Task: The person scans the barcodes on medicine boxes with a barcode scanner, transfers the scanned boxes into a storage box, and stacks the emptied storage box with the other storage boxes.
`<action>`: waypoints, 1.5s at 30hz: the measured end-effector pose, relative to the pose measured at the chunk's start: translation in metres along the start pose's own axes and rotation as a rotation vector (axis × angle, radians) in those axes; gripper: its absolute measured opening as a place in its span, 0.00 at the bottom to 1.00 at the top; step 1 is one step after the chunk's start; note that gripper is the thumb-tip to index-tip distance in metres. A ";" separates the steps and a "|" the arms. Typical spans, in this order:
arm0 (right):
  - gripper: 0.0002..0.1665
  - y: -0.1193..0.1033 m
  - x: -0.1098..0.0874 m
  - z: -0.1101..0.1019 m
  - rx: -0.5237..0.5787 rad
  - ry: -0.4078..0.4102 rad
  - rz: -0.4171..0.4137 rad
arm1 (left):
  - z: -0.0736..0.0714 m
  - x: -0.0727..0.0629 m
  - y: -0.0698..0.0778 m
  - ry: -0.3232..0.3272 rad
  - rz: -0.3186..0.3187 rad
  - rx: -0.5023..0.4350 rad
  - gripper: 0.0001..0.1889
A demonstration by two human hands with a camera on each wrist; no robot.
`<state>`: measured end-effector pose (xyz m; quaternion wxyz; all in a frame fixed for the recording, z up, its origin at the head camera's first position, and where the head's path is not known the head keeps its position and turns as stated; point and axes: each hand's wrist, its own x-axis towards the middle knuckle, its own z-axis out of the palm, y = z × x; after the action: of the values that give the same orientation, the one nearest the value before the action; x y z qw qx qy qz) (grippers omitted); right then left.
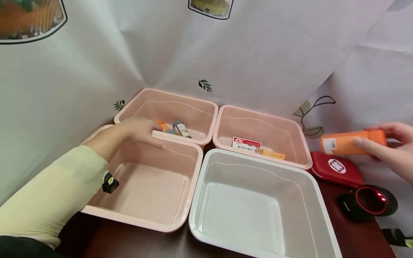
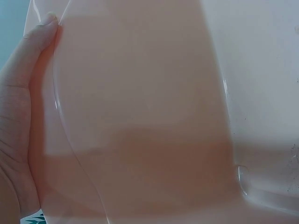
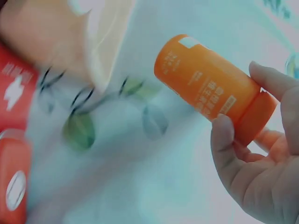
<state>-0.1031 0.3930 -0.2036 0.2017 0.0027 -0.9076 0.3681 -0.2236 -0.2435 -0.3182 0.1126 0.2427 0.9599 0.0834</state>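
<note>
In the head view my right hand (image 1: 398, 145) holds an orange bottle (image 1: 346, 142) out to the right, lying nearly level. In the right wrist view thumb and fingers pinch the orange bottle (image 3: 205, 77) near its orange cap (image 3: 256, 117). My left hand (image 1: 140, 130) grips the back rim of the front-left pink bin (image 1: 151, 182). Its thumb (image 2: 39, 37) lies on the bin's inner side, while the other fingers are mostly hidden beyond the rim. Past that hand, the back-left pink bin (image 1: 180, 102) contains an orange item (image 1: 162, 125) and a grey-capped bottle (image 1: 182, 129).
The back-right pink bin (image 1: 261, 118) holds a red-and-white box (image 1: 246, 144) and a yellow box (image 1: 273, 154). A grey-white bin (image 1: 240, 215) stands in front. On the right lie a red first-aid case (image 1: 337, 170) and a black device with red lights (image 1: 368, 202).
</note>
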 end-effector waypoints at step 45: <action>0.30 -0.161 0.027 0.220 0.040 -0.489 -0.327 | 0.001 0.016 0.018 -0.010 0.035 -0.077 0.37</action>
<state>-0.1838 0.1321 -0.2289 0.0335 0.2418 -0.9093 0.3371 -0.2287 -0.2200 -0.3176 0.1249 0.2555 0.9510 0.1208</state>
